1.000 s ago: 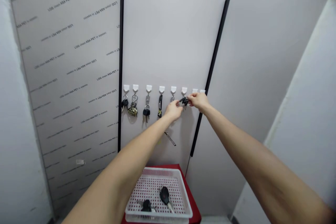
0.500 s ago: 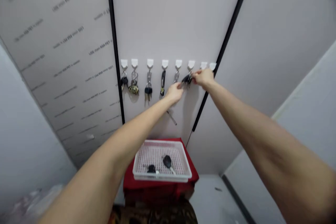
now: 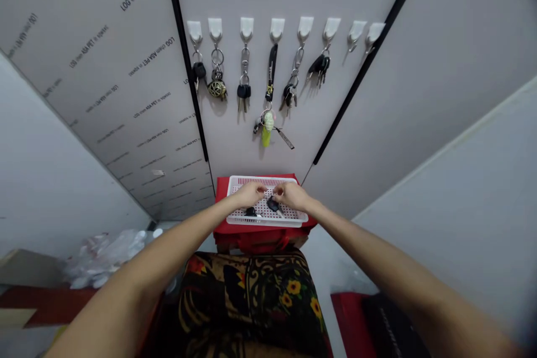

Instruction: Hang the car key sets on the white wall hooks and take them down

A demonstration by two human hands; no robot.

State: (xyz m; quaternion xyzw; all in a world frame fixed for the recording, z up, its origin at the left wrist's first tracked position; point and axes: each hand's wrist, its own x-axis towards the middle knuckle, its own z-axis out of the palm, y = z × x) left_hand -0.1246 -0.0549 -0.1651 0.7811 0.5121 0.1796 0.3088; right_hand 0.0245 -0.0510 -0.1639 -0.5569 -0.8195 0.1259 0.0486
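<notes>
Both my hands are low over a white perforated basket (image 3: pixel 265 222). My left hand (image 3: pixel 250 194) is over its left half, fingers loosely curled and apart, with nothing seen in them. My right hand (image 3: pixel 291 196) has its thumb and fingers curved just above a black key fob (image 3: pixel 273 205), the fingertips at or close to its ring end; whether they touch it cannot be made out. A second black key (image 3: pixel 250 212) lies near the basket's front left. Above, black keys (image 3: pixel 321 65) hang on the sixth hook (image 3: pixel 331 28) from the left, away from both hands.
The basket rests on a red bag (image 3: pixel 247 239). More key bunches, one with a green charm (image 3: pixel 267 126), hang from the other wall hooks. Two hooks at right (image 3: pixel 356 31) hold no keys. Plastic bags (image 3: pixel 107 254) lie at left, a dark box (image 3: pixel 390 324) at lower right.
My hands have left the keys at the sixth hook, which now hang freely, and have moved down into the basket area. The view has tilted downward.
</notes>
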